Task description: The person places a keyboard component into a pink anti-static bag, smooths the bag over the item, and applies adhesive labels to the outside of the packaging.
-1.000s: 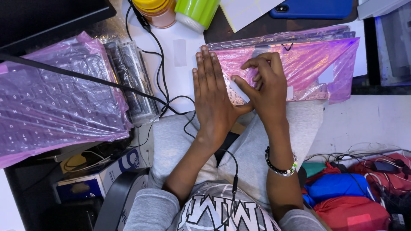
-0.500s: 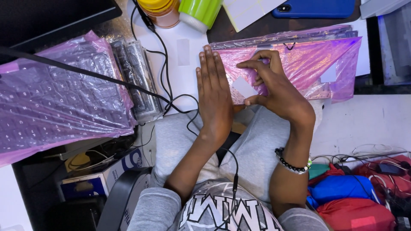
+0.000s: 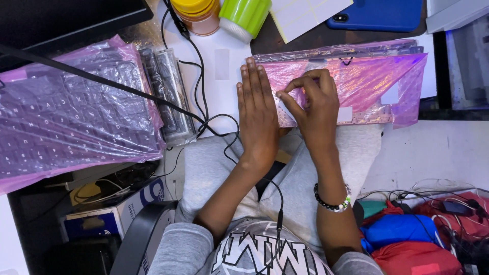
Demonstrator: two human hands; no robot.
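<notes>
Left hand (image 3: 257,119) lies flat, fingers extended, pressing the left end of the pink bagged keyboard (image 3: 367,84) at the desk's (image 3: 433,147) front edge, above the lap; right hand (image 3: 313,104) pinches its white sticker (image 3: 286,108); sealing appears underway; smoothing the sticker needs steady pressure.

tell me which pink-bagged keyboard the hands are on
The pink-bagged keyboard on the right, on the person's lap. The left hand lies flat on its end; the right hand pinches its plastic. The left stack lies untouched.

Glossy, crinkled pink plastic bag (image 3: 367,81) wraps the keyboard; grey trousers (image 3: 305,178) look soft matt cloth.
</notes>
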